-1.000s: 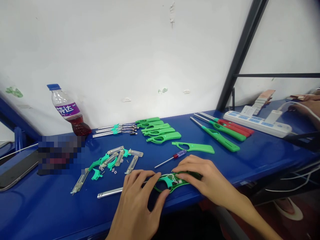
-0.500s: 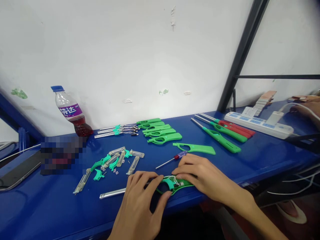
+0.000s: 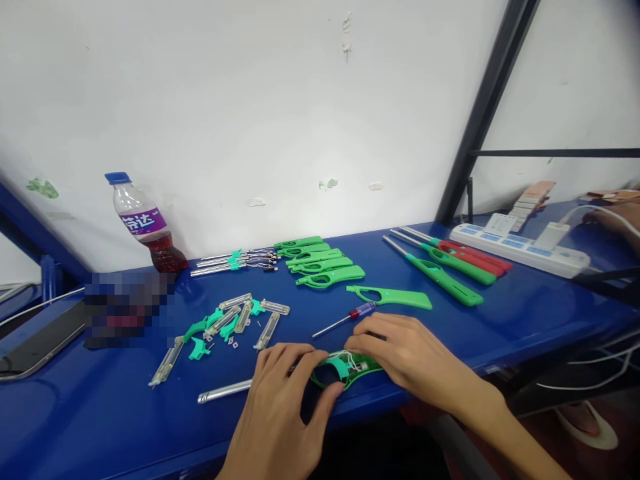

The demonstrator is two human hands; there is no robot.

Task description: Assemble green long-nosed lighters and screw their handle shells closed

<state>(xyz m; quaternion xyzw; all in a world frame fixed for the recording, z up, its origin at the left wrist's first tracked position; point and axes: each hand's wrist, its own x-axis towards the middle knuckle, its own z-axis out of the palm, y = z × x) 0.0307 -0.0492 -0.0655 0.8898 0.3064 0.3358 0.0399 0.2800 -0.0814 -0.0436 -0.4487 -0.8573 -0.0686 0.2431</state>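
Near the table's front edge lies an opened green gas lighter (image 3: 351, 381), its inner parts and white wires showing. Its silver tube (image 3: 225, 391) points left. My left hand (image 3: 280, 407) is closed around the lighter at its trigger opening, thumb on the near side and fingers on the far side. My right hand (image 3: 400, 347) grips the handle end, with its fingertips beside the white wires; its palm hides the rear of the handle. Just beyond the right hand is a screwdriver (image 3: 345, 319) with a red and purple handle. A loose green half-shell (image 3: 400, 298) lies behind it.
Clear fuel tanks (image 3: 269, 331) and teal triggers (image 3: 199, 349) are scattered at left. Behind them lie metal tubes with wires (image 3: 220, 270) and stacked green shells (image 3: 330, 276). Whole lighters (image 3: 445, 283), a power strip (image 3: 520, 250), a drink bottle (image 3: 145, 217) and a phone (image 3: 40, 343) surround them.
My right hand's fingers have shifted and curled in more at the handle, its thumb now tucked out of sight. My left hand keeps its hold; the lighter has barely moved.
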